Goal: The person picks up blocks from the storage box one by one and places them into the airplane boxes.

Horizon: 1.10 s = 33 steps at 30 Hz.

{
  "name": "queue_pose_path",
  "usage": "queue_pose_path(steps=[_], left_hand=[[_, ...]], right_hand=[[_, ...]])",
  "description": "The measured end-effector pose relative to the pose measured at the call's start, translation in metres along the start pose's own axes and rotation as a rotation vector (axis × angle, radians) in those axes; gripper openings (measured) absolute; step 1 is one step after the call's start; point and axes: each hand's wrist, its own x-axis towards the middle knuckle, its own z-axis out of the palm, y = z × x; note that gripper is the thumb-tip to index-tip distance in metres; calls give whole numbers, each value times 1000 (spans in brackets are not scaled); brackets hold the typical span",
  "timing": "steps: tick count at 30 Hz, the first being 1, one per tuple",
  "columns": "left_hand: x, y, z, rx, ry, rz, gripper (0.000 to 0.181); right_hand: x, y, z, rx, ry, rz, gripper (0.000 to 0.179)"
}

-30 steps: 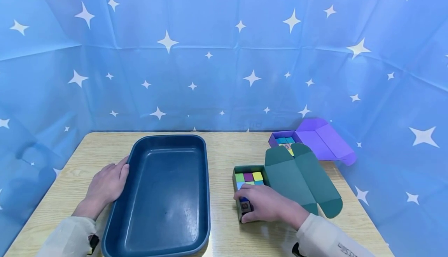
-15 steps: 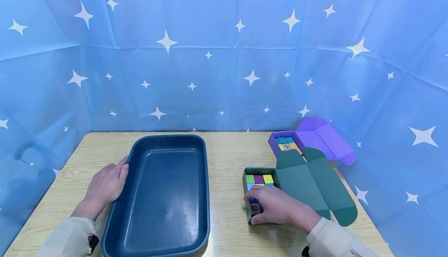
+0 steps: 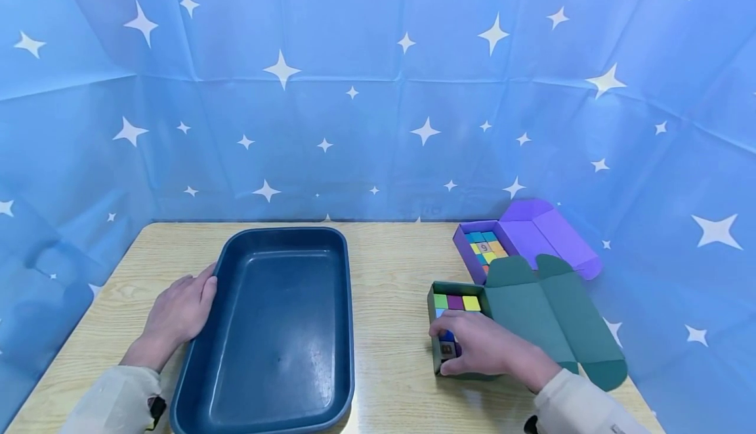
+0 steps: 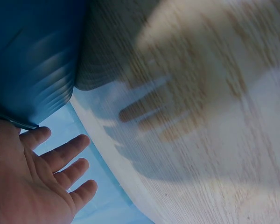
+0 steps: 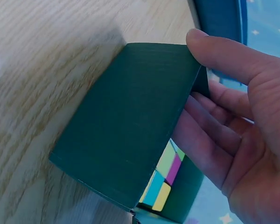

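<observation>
At the right of the table, my right hand [image 3: 490, 345] grips an open green box [image 5: 116, 121], reaching over its top with the thumb at a corner of the wall. Colored cubes [image 3: 455, 303] fill much of the box; one grey cube [image 3: 447, 350] bears a dark mark. The green lid [image 3: 525, 309] lies folded out to the right. My left hand [image 3: 180, 309] rests against the left rim of a deep blue tray [image 3: 277, 329]. In the left wrist view its fingers [image 4: 67, 151] spread loosely beside the tray's outer wall.
A purple box [image 3: 470, 260] with more colored cubes stands behind the green one, its lid [image 3: 534, 237] laid out to the right. The green lid overlaps its near end in the head view. A blue starry curtain [image 3: 378, 125] surrounds the wooden table [image 3: 390, 257].
My right hand has slid the green box, with its cubes and lid, to the right. More of the purple box's cubes now show. The left hand and tray have stayed put.
</observation>
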Motion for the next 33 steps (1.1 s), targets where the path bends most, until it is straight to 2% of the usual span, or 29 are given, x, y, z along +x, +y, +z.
queue_pose_path(steps=[12, 24, 33], left_hand=[[1, -1, 0, -6, -3, -1, 61], [1, -1, 0, -8, -14, -11, 61], [2, -1, 0, -8, -16, -16, 62]], right_hand=[[-11, 14, -3, -3, 4, 3, 47], [-25, 28, -8, -39, 6, 42, 46], [-37, 36, -12, -18, -24, 121, 47]])
